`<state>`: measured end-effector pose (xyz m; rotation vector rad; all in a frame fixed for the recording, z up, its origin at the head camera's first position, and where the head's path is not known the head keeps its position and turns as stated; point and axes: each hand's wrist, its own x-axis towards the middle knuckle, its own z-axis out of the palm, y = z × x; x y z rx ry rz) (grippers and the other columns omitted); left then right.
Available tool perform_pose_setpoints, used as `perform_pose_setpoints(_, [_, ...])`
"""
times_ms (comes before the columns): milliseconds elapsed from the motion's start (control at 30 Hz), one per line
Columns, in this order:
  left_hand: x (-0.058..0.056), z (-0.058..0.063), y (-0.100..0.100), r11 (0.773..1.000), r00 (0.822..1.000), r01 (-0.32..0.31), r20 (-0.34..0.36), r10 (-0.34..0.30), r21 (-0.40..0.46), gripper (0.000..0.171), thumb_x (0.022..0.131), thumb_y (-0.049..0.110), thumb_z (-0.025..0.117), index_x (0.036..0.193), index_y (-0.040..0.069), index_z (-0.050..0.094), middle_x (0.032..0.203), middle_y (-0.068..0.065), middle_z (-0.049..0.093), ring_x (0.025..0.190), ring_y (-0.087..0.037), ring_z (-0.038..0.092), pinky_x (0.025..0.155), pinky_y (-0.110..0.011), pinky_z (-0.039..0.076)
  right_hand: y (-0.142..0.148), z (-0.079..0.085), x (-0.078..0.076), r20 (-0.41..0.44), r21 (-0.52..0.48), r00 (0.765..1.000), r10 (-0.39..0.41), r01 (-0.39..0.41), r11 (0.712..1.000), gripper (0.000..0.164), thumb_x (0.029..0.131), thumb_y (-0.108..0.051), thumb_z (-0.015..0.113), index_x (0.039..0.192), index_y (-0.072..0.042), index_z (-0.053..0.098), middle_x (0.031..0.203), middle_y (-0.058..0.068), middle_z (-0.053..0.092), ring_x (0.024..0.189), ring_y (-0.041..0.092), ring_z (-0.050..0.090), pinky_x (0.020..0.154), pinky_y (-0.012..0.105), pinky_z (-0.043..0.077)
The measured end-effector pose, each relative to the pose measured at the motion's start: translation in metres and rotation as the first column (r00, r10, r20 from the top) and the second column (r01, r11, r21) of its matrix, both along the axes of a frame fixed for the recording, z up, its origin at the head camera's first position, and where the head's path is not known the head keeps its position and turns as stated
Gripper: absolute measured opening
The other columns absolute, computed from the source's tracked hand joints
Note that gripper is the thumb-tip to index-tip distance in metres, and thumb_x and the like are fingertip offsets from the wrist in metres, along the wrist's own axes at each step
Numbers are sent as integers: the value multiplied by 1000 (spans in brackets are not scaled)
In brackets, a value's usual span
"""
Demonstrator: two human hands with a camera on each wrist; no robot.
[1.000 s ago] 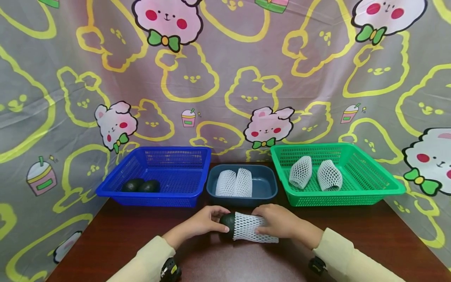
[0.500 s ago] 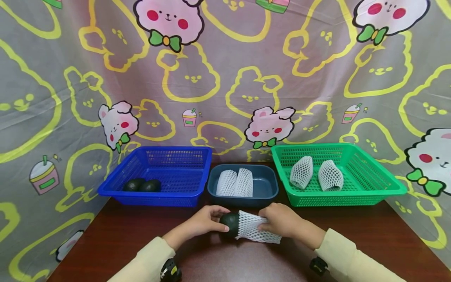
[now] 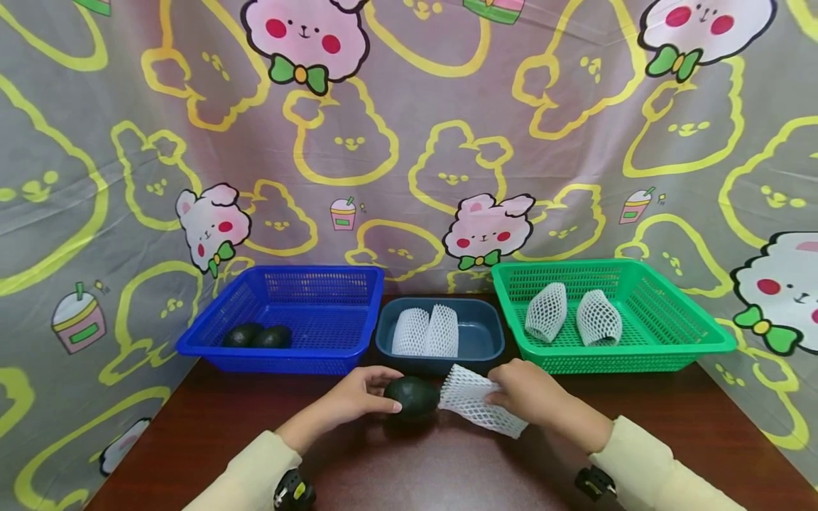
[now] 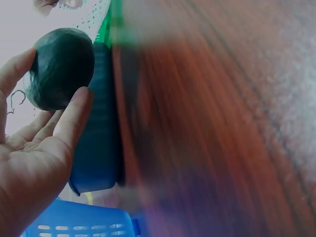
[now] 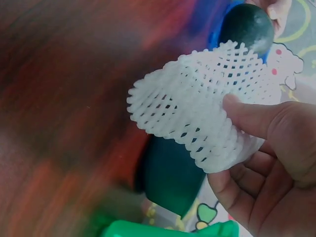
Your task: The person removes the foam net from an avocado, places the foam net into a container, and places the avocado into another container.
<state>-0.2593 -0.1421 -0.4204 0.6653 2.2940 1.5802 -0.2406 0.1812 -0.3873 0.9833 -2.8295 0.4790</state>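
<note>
Your net sleeve [image 3: 474,399] has shifted right, baring the avocado [image 3: 412,397], whose long axis runs crosswise between your hands, in front of the tray [image 3: 441,363]. Your left hand [image 3: 359,396], the nearer, grips it; your right hand [image 3: 527,390] pinches the sleeve.

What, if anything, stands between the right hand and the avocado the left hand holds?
Only the white foam net, which the right hand pinches: its far end is beside the avocado. Nothing else visible intervenes.

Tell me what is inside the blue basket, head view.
In the blue basket, two avocados lie side by side at the near left; perforated floor shows beside them. The near wall hides their undersides and the floor just behind it.
</note>
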Motion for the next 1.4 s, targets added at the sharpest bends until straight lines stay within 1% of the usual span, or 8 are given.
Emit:
perform_pose_setpoints(233, [4, 10, -7, 1000, 1000, -9, 1, 9, -2, 50, 80, 12, 79, 124, -3, 60, 115, -14, 66, 105, -26, 62, 87, -37, 51, 4, 15, 4, -4, -41, 999, -44, 44, 998, 40, 81, -18, 79, 60, -18, 45, 57, -12, 25, 53, 3, 26, 49, 21, 27])
perform_pose_setpoints(467, [5, 12, -12, 1000, 1000, -6, 8, 6, -8, 51, 81, 13, 79, 126, -3, 59, 116, -14, 65, 105, -26, 62, 87, -37, 52, 4, 36, 3, 38, -104, 995, -93, 97, 990, 28, 84, -18, 77, 66, -17, 55, 56, -10, 40, 54, 6, 38, 49, 23, 35])
perform_pose_setpoints(633, [5, 12, -14, 1000, 1000, -2, 9, 2, -9, 51, 82, 13, 79, 126, -4, 59, 117, -14, 65, 106, -26, 61, 87, -36, 52, 1, 47, -6, 24, -187, 988, -156, 158, 970, 29, 86, -18, 75, 67, -13, 53, 56, -4, 39, 53, 11, 39, 49, 27, 35])
perform_pose_setpoints(867, [8, 14, -13, 1000, 1000, 0, 10, 0, 0, 50, 82, 11, 78, 125, -5, 58, 116, -15, 65, 105, -26, 62, 86, -36, 52, -11, 48, -28, 35, -304, 962, -270, 267, 914, 33, 90, -22, 71, 67, -10, 50, 55, 1, 40, 50, 15, 41, 49, 30, 36])
perform_pose_setpoints(1033, [9, 14, -13, 1000, 1000, -7, 9, 7, 0, 50, 82, 10, 78, 125, -5, 59, 116, -14, 65, 106, -27, 62, 87, -37, 52, -24, 47, -43, 62, -359, 931, -360, 357, 862, 31, 91, -22, 70, 71, -5, 54, 57, 5, 43, 52, 18, 44, 50, 32, 37])
perform_pose_setpoints(1100, [9, 13, -13, 1000, 1000, -8, 11, 8, -2, 50, 82, 11, 78, 125, -5, 59, 116, -14, 65, 106, -27, 62, 87, -37, 52, -29, 46, -49, 92, -374, 915, -394, 398, 838, 26, 91, -22, 69, 80, -1, 59, 62, 7, 49, 55, 19, 48, 52, 32, 39])
perform_pose_setpoints(1233, [8, 12, -14, 1000, 1000, -5, 20, 5, 4, 50, 82, 11, 78, 126, -4, 59, 117, -14, 65, 106, -27, 62, 86, -37, 52, -34, 41, -62, 153, -394, 885, -440, 463, 794, 27, 93, -20, 67, 97, 6, 63, 75, 13, 61, 64, 23, 55, 58, 37, 45])
perform_pose_setpoints(1400, [7, 11, -14, 1000, 1000, 2, 24, -2, 12, 50, 82, 10, 78, 126, -5, 58, 117, -15, 64, 106, -28, 62, 85, -37, 53, -38, 33, -74, 226, -360, 843, -488, 538, 763, 34, 94, -21, 65, 107, 10, 61, 89, 19, 64, 72, 28, 59, 63, 40, 49])
